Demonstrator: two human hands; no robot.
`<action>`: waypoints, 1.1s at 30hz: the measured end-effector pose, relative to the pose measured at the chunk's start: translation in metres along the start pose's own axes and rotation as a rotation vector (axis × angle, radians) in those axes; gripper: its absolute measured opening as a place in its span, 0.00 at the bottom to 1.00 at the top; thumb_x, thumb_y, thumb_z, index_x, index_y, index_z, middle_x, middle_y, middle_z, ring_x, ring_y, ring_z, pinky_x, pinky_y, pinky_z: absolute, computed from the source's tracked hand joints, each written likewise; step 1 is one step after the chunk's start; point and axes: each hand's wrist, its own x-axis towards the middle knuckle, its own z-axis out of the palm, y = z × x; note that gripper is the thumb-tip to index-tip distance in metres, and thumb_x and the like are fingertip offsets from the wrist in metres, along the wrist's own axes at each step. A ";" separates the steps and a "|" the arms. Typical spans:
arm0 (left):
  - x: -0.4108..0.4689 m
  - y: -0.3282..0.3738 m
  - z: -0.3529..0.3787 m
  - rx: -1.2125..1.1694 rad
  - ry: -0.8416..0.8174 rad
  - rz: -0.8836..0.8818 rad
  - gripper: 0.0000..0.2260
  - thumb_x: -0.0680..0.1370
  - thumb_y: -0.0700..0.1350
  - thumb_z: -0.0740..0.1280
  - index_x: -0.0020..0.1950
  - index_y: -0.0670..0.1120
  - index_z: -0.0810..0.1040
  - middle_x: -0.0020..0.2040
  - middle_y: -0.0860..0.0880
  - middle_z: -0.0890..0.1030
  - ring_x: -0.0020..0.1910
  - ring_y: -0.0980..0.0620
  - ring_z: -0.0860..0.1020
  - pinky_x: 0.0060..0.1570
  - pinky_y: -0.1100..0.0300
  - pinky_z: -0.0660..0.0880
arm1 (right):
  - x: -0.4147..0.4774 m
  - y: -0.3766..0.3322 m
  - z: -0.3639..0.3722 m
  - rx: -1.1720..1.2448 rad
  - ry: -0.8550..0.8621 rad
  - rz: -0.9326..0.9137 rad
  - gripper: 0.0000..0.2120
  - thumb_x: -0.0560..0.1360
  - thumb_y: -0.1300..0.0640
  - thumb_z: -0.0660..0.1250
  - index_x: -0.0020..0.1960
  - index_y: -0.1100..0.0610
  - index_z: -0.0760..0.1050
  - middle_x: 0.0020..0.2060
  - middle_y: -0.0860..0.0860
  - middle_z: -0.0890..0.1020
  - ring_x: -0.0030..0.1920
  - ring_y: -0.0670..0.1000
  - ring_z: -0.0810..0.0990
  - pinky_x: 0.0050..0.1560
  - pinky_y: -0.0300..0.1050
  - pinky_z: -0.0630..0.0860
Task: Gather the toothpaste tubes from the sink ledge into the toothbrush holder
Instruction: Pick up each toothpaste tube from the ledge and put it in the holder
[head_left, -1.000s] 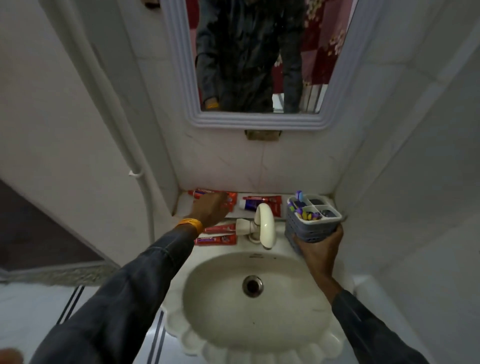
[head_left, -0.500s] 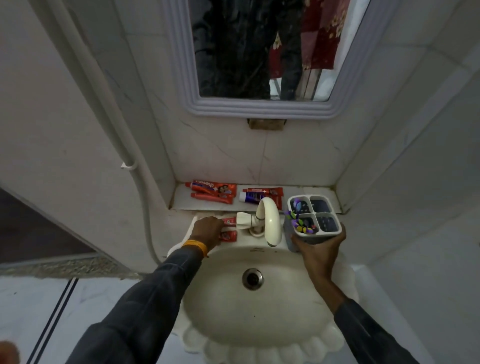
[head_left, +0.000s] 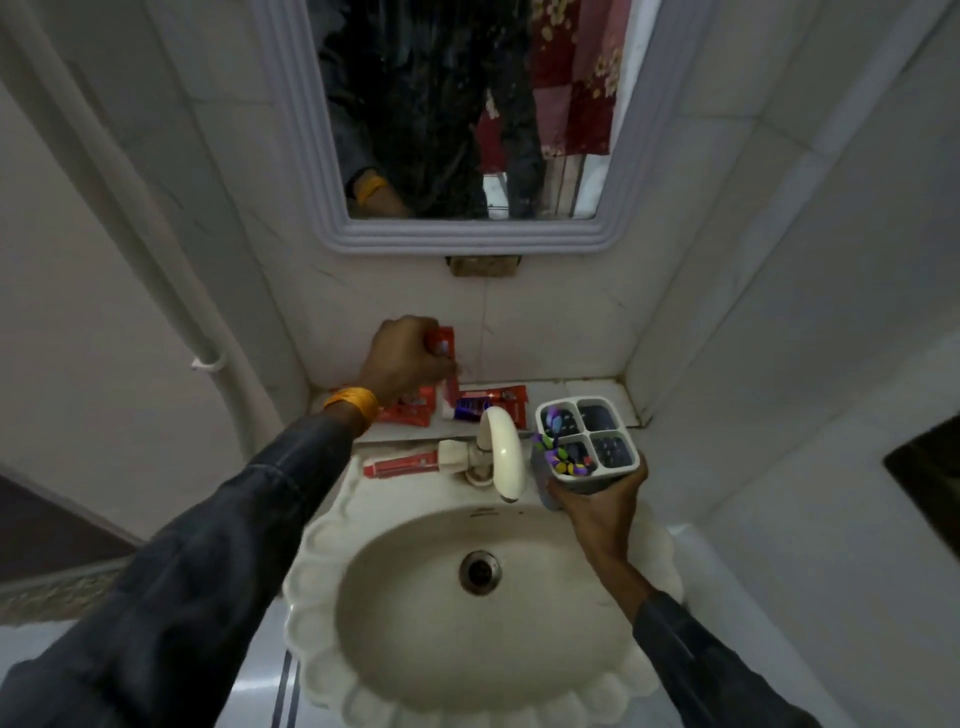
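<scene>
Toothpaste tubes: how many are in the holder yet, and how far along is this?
None visibly done: the toothbrush holder, gripped by the right hand, shows only brushes. In hand: the left hand lifts one red tube. Left: a tube beside the tap and several on the back ledge.

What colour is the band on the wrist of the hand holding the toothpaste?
Yellow-orange wristband, clearest in the head view.

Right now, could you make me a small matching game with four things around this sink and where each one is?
1. red toothpaste tube, upright
2. grey four-compartment toothbrush holder
3. red toothpaste tube, lying flat
4. cream curved tap

a. on the sink rim, left of the tap
b. in the left hand
c. over the basin
d. in the right hand

Pairs: 1-b, 2-d, 3-a, 4-c
</scene>
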 end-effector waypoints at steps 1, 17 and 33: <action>0.005 0.014 0.005 -0.074 -0.011 0.032 0.10 0.70 0.48 0.76 0.42 0.44 0.79 0.41 0.46 0.83 0.40 0.48 0.82 0.43 0.54 0.80 | -0.001 0.002 0.000 -0.004 0.012 0.008 0.55 0.55 0.59 0.88 0.72 0.53 0.60 0.64 0.46 0.77 0.61 0.34 0.77 0.56 0.27 0.75; 0.042 0.123 0.127 0.151 -0.277 0.322 0.11 0.70 0.46 0.75 0.49 0.41 0.82 0.50 0.40 0.84 0.50 0.40 0.81 0.48 0.55 0.76 | 0.001 0.014 0.002 -0.027 0.037 -0.007 0.54 0.55 0.64 0.88 0.72 0.56 0.60 0.64 0.43 0.75 0.62 0.35 0.77 0.57 0.29 0.75; 0.067 0.086 0.128 0.098 -0.200 0.233 0.09 0.72 0.51 0.73 0.46 0.46 0.81 0.49 0.43 0.84 0.49 0.43 0.80 0.48 0.54 0.76 | 0.005 0.015 -0.002 -0.057 0.024 0.024 0.53 0.54 0.59 0.89 0.71 0.53 0.63 0.66 0.50 0.79 0.63 0.45 0.80 0.60 0.40 0.80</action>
